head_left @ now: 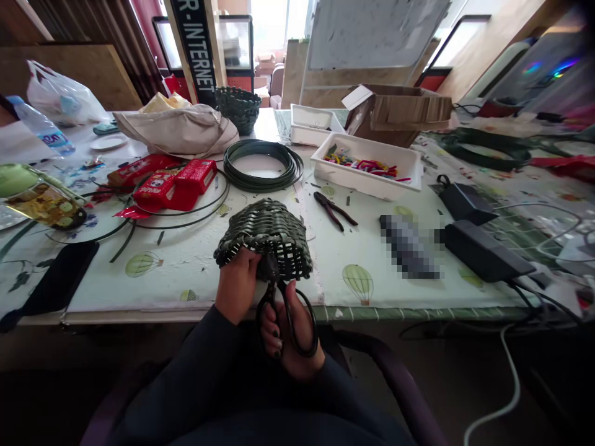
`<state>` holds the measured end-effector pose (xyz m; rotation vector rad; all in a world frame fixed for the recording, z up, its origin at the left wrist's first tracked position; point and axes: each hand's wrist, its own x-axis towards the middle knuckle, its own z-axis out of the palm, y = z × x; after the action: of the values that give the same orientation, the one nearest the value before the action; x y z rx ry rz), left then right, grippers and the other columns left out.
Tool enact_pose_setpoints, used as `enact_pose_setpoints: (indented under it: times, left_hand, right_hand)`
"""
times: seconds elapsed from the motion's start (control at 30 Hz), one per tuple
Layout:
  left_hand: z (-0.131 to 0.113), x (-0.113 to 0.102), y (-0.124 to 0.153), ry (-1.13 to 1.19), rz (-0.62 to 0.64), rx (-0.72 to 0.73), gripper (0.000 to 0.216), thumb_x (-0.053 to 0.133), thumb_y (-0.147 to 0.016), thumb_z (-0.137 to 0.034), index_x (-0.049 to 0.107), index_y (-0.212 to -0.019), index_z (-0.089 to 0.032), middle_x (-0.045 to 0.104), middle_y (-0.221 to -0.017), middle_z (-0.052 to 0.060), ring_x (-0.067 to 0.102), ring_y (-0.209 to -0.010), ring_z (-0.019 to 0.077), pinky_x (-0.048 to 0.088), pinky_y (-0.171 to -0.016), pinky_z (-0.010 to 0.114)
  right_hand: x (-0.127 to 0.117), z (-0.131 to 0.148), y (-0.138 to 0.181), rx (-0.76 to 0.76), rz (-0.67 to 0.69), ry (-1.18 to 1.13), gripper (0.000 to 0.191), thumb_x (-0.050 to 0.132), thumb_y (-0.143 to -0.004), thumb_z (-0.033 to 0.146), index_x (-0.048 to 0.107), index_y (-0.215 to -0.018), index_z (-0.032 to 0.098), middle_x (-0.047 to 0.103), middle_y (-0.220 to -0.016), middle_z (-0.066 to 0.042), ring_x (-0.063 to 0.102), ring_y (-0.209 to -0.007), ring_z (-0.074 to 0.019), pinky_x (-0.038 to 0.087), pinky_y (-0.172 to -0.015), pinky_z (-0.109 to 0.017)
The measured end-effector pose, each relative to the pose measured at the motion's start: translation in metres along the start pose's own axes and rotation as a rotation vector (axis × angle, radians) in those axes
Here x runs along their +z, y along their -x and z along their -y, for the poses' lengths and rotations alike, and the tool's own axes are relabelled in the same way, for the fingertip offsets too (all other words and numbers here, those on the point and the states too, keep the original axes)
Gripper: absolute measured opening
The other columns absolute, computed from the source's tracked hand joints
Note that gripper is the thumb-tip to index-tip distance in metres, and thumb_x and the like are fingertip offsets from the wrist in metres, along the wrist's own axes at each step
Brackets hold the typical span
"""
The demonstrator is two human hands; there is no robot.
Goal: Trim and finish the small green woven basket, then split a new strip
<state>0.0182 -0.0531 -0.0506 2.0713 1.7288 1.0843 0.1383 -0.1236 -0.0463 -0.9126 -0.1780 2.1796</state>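
Observation:
A small dark green woven basket (264, 226) lies tipped at the table's front edge, its open rim toward me. My left hand (238, 282) grips the rim at its left side, with the fingertips partly hidden by the weave. In my right hand (295, 334) is a pair of black scissors (310, 325), fingers and thumb through and around the big loop handles. The scissors' blades point up at the basket's rim; their tips are hard to make out against the dark strips.
Beyond the basket lies a coil of green strip (297, 167). Pliers (334, 210) rest to the right, before a white tray (367, 183) of colourful bits. Red packets (174, 184) and a bottle (44, 198) are at left; black adapters (486, 248) at right. Another woven basket (238, 108) stands behind.

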Motion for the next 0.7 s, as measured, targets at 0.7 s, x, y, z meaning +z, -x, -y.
enact_pose_setpoints:
  times: [0.7]
  left_hand:
    - [-0.01, 0.0, -0.035, -0.689, 0.2, 0.265, 0.028, 0.038, -0.085, -0.005, 0.064, -0.092, -0.008, 0.064, -0.099, 0.015, 0.061, -0.091, 0.0256, 0.049, -0.072, 0.032]
  right_hand:
    - [-0.004, 0.062, -0.003, 0.163, -0.056, 0.403, 0.068, 0.022, -0.082, 0.077, 0.043, -0.055, 0.018, 0.035, -0.04, 0.006, 0.03, -0.03, -0.0058, 0.025, -0.027, -0.016]
